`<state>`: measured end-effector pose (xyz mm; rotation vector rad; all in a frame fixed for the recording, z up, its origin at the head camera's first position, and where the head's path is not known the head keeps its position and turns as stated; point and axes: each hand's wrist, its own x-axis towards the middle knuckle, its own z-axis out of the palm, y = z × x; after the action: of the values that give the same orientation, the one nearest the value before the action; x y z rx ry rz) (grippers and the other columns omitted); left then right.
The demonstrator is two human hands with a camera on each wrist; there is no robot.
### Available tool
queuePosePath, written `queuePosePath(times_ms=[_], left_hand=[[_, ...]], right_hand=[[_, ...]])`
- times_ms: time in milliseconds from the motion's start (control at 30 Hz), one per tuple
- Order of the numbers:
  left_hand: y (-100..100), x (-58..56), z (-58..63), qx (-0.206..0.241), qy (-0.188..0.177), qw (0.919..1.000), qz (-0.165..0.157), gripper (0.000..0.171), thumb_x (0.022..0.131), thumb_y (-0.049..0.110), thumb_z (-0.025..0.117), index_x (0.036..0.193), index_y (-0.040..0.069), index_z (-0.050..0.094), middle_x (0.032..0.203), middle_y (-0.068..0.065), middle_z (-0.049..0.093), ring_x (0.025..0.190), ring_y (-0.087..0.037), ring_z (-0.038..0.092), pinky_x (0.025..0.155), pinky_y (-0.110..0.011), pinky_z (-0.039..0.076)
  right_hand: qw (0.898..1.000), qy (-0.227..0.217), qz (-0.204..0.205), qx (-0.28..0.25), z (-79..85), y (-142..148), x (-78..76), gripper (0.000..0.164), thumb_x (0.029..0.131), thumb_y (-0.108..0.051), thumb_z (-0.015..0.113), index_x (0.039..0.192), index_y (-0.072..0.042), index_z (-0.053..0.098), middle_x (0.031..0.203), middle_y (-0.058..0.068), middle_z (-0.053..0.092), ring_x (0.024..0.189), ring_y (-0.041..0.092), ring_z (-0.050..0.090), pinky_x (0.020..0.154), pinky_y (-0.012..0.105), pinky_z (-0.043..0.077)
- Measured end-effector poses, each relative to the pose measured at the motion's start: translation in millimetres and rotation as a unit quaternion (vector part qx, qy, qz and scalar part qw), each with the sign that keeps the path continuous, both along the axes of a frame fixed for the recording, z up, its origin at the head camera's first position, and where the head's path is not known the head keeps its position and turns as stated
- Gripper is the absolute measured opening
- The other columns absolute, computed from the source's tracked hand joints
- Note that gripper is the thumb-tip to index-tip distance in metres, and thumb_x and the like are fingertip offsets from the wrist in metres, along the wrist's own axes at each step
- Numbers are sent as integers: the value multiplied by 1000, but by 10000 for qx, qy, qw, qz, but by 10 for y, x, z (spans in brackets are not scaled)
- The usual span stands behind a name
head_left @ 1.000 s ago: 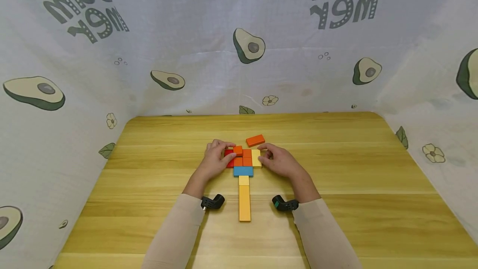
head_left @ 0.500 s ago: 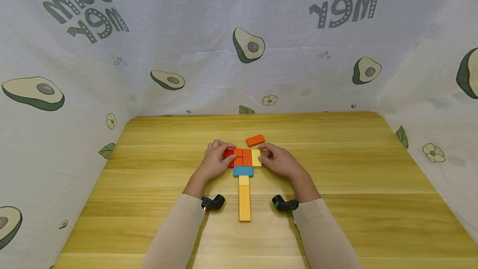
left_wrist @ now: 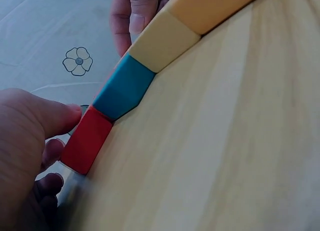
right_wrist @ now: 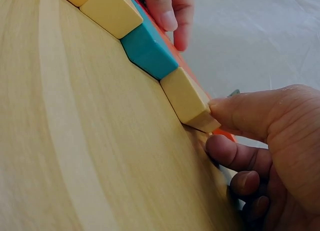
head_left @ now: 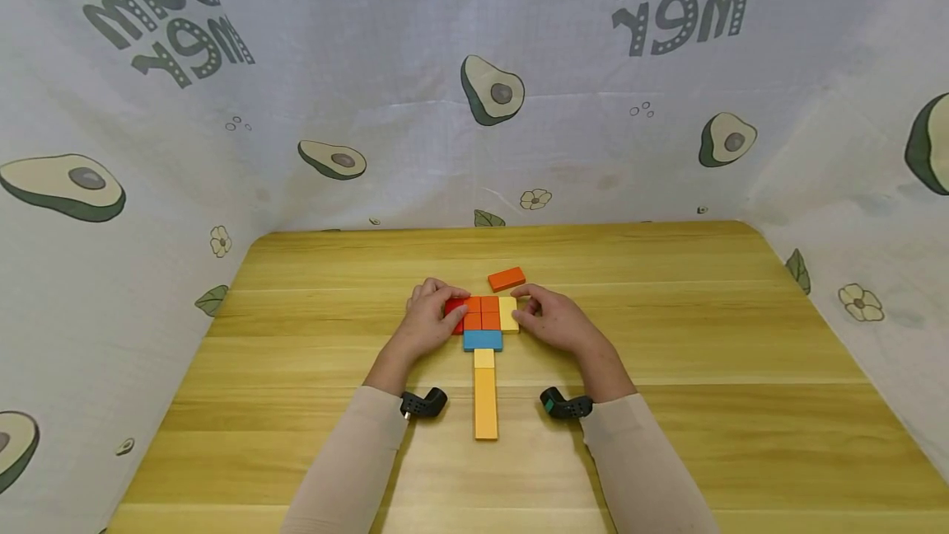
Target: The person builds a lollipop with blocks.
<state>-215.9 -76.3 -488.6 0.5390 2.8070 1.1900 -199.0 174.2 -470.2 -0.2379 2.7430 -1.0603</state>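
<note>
In the head view, several blocks lie flat, pressed together as one figure. My left hand (head_left: 427, 311) bends over the red block (left_wrist: 87, 141), with its thumb and forefinger tips at the small orange block (head_left: 472, 305) beside it. My right hand (head_left: 552, 318) pinches the pale yellow block (head_left: 507, 314) at the right end, thumb on its side and forefinger at its far edge. More orange blocks (head_left: 490, 320) fill the middle. Below them sits a blue block (head_left: 483, 340), then a small yellow block (head_left: 484, 358) and a long yellow block (head_left: 485, 402). My left fingers partly hide the red block.
A loose orange block (head_left: 507, 278) lies askew just beyond the figure. The wooden table (head_left: 296, 336) ends at a hanging cloth (head_left: 400, 89) printed with avocados, which also covers both sides. A black wrist device (head_left: 423, 402) sits on each forearm.
The small orange block in my left fingers, raised and set slightly back earlier, has come down level and in line with its neighbours. My right hand has stayed in place.
</note>
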Motion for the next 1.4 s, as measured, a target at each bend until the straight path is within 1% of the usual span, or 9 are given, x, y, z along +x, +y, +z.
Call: queuePosePath(times_ms=[100,233,367,600,1200,1400], left_hand=[[-21,-5,10,26,-80,10000,-33,28,103,23,62,128,16,69,117,-6,52,114,-26,42,97,-41,31],[-82,-16,21,112,-258,9996,-70,30,104,19,59,132,17,67,119,-6,53,116,-25,43,97,-40,39],[-119,-31,14,122,-243,9996,-61,31,103,19,60,133,17,67,119,-5,55,115,-24,45,95,-41,44],[-125,-41,2,178,-303,9994,-29,31,103,21,61,133,16,67,118,-6,54,113,-25,44,94,-40,42],[-111,-38,29,208,-259,9994,45,31,102,21,62,132,15,66,117,-6,55,113,-25,45,96,-41,43],[-114,-19,27,282,-311,9990,126,35,104,24,60,138,15,62,122,-7,53,119,-25,45,102,-44,43]], right_hand=[[10000,6,17,-15,0,2,-1,35,101,-26,65,134,-16,61,95,4,61,78,19,53,74,34,43],[10000,12,36,-35,1,4,-1,35,101,-26,64,134,-15,61,95,4,61,78,19,52,74,34,42],[10000,-4,12,-5,21,1,1,34,101,-26,64,134,-16,61,94,4,60,78,19,52,74,34,42],[10000,-49,37,-29,30,-3,-6,35,101,-26,64,134,-16,61,95,4,61,78,19,52,74,34,42],[10000,-76,2,-25,47,-6,-5,35,101,-26,64,134,-15,61,94,4,60,79,19,52,74,34,42],[10000,-94,-16,-25,55,-13,-4,35,101,-26,64,135,-15,61,95,4,60,79,19,52,74,34,42]])
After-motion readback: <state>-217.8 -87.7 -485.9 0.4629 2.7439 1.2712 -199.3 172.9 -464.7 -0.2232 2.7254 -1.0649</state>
